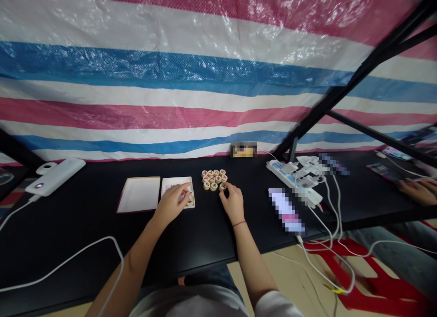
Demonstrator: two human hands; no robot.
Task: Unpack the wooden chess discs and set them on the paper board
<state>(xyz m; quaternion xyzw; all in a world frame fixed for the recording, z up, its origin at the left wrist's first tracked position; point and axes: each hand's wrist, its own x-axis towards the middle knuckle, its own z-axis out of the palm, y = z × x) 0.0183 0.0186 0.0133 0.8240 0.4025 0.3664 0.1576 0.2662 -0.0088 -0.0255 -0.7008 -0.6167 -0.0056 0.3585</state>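
Observation:
A cluster of round wooden Chinese chess pieces [213, 179] with red characters stands on the black table [85, 226]. My right hand [232, 201] is at the cluster's right edge, thumb and fingers closed on one wooden piece [222, 186]. My left hand [172, 203] reaches over a shallow white-lined box tray [177, 183], its fingertips among several pieces [190, 199] in that tray. Whether it grips one is hidden. An empty-looking white box lid [138, 194] lies to the left of the tray.
A white power bank [54, 177] with a cable lies at the left. To the right are a power strip [293, 180] with plugged-in chargers and a blurred phone [286, 211]. Another person's hand [418, 190] rests at the far right. A striped tarpaulin [170, 67] hangs behind the table.

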